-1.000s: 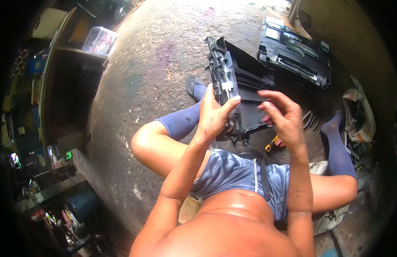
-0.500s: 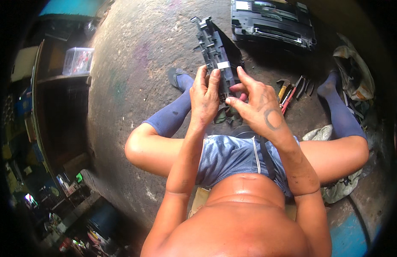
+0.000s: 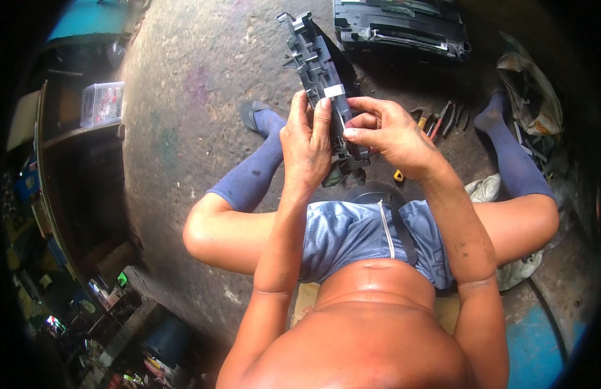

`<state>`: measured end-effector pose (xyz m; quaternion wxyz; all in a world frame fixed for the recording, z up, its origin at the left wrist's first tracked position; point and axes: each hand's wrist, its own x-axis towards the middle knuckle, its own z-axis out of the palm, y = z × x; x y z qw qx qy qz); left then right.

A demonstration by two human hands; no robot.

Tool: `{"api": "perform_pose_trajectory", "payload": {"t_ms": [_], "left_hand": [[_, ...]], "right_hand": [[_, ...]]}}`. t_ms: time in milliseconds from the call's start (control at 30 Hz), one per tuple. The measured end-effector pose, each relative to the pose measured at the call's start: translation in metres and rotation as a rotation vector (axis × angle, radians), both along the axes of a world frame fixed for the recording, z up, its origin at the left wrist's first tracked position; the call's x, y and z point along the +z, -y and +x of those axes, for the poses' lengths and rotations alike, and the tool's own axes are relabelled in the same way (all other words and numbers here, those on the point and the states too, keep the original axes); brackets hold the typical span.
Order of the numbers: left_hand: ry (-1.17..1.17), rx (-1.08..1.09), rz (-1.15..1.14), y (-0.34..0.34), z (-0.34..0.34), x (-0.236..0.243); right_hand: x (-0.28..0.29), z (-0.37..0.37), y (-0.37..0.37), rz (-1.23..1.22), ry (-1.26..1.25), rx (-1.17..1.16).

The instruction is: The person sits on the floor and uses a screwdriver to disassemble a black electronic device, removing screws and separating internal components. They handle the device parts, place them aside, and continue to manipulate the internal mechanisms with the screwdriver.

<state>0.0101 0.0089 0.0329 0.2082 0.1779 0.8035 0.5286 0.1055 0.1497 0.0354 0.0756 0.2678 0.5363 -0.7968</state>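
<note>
A long black plastic machine part [image 3: 313, 61], notched along its side and carrying a white label, is held up between my two hands above the floor. My left hand [image 3: 306, 139] grips its left side, thumb in front and fingers folded around the edge. On the other side, my right hand [image 3: 388, 133] pinches at the part's right edge, just below the label, with thumb and bent fingers. A thin pale strip shows beside that thumb; whether the fingers hold it I cannot tell. The lower end of the part hangs over the floor between my legs.
A larger black machine housing [image 3: 401, 29] lies on the floor ahead. Several hand tools, including red-handled pliers [image 3: 436, 126], rest right of my right hand. A yellow object [image 3: 398, 176] lies nearer. A sack [image 3: 534, 97] is at the right; a clear plastic box [image 3: 103, 105] sits on a left shelf.
My right hand has shifted its hold, its fingers now curled at the part's edge below the label instead of spread. The view has shifted slightly.
</note>
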Motion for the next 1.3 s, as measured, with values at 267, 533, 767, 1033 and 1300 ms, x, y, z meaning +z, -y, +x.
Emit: {"api": "perform_pose_trajectory", "payload": {"t_ms": [267,533,767,1033,1300], "left_hand": [[-0.122,0.09,-0.099,0.036,-0.023,-0.025],[0.002,0.033,-0.035,0.062,-0.026,-0.028],[-0.068,0.134,-0.14,0.047,-0.027,-0.027],[0.249,0.142,-0.101,0.053,-0.016,-0.015],[0.148,0.071,-0.217,0.048,-0.061,0.018]], "right_hand": [[0.005,0.009,-0.041,-0.073,-0.132,-0.056],[0.032,-0.015,-0.086,-0.501,-0.448,-0.355],[0.022,0.049,-0.177,-0.264,-0.581,-0.414],[0.187,0.279,-0.243,0.682,-0.345,-0.913],[0.14,0.58,-0.151,0.81,0.083,-1.306]]}}
